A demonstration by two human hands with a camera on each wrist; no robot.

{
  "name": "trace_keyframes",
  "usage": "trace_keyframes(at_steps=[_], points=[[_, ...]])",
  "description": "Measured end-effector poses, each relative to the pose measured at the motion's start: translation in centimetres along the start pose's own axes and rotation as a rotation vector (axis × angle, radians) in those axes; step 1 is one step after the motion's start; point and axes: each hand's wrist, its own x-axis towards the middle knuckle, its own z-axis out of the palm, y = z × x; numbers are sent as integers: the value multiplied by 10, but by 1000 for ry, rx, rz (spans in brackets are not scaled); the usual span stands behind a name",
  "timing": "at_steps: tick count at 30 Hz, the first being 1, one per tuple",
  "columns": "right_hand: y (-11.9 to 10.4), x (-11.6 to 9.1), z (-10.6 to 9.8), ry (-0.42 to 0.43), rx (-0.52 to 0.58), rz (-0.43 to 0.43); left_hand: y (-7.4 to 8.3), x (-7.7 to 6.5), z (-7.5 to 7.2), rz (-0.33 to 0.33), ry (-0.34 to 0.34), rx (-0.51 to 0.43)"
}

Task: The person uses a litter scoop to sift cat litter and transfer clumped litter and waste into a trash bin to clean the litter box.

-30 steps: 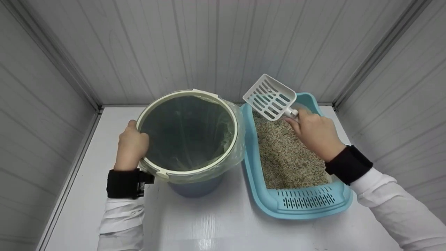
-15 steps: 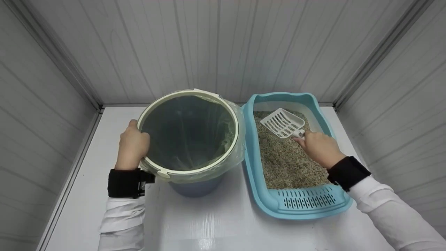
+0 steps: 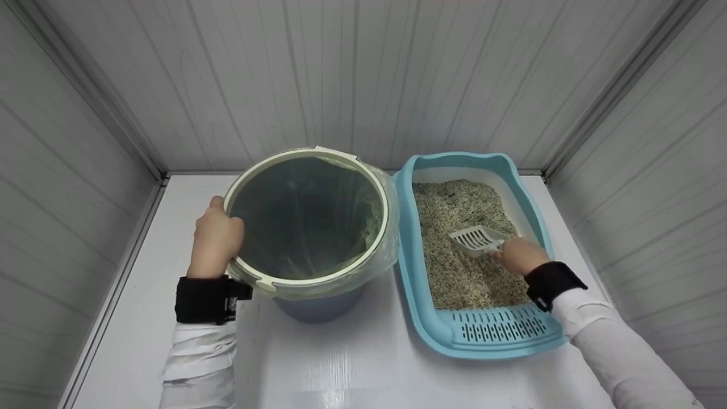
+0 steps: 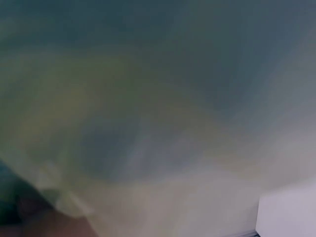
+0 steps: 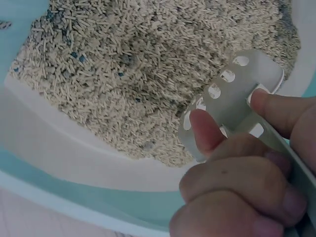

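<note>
My left hand grips the pale rim of a round trash bin at its left side, over a translucent yellowish bin liner. The left wrist view is mostly blurred liner. On the right, my right hand holds a white slotted litter scoop by its handle, fingers curled round it. The scoop's head meets the tan litter in a blue litter box. From the right wrist, pellet litter shows beyond the scoop, with my thumb and index finger beside its head.
Bin and litter box stand side by side on a white tabletop, the liner bulging against the box's left rim. Grey panelled walls enclose the back and both sides. A slotted ledge forms the near end of the box.
My right hand has brought the scoop down from above the box's far left edge into the litter, nearer me. The left hand and bin have stayed in place.
</note>
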Motion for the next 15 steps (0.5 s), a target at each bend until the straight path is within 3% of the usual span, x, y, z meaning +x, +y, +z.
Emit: trace_keyframes(at_steps=[10, 15], points=[[0, 15, 7, -85, 8, 21, 0, -1, 2, 3, -1, -20], [-4, 22, 0, -177, 29, 101, 0, -1, 2, 10, 6, -43]])
